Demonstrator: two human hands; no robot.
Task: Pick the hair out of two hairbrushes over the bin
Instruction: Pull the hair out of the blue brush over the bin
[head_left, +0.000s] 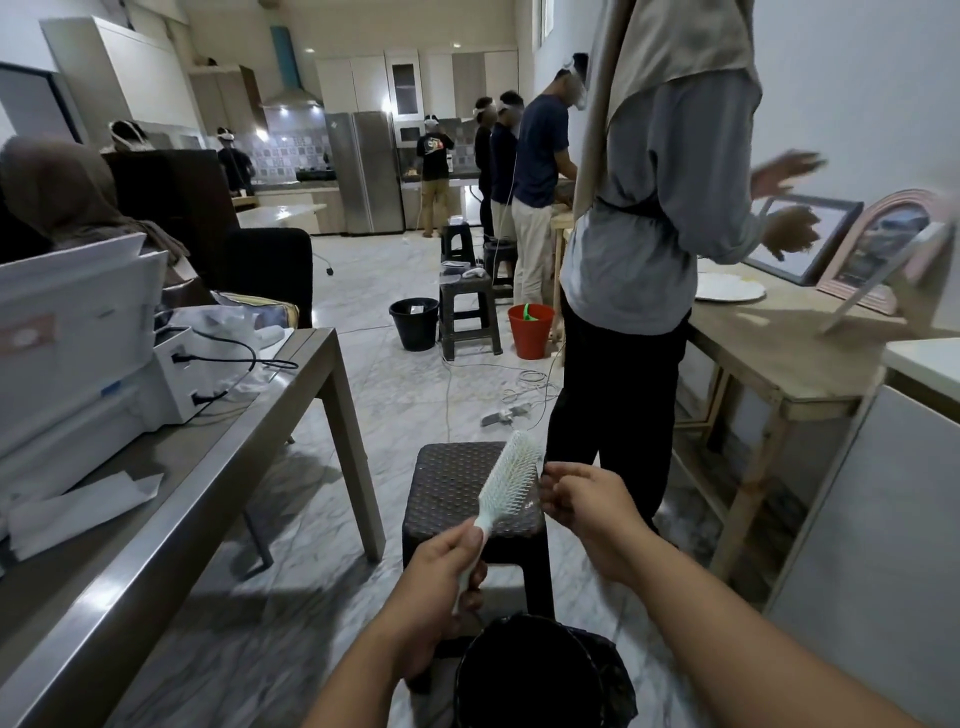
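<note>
- The left hand (441, 571) has its grip wrapped round the handle of a pale mint hairbrush (506, 486); thumb and fingers close on the lower end of the handle.
- From that grip the brush runs up and to the right, its bristled head tilted away from the person, bristles turned toward the right hand.
- The right hand (582, 506) sits just beside the brush head, at its right edge. Its grip is narrow, thumb and fingertips (546, 483) pinched together at the bristles; whether any hair is caught between them cannot be told.
- A dark bin (535, 675) with a black liner stands on the floor below both hands, at the bottom of the view; the brush handle's end is above its far rim.
- Behind the brush stands a dark brown woven-pattern stool (457, 493), its seat bare.
- A grey table (218, 457) runs along the left side, carrying a white printer (88, 343) and loose paper.
</note>
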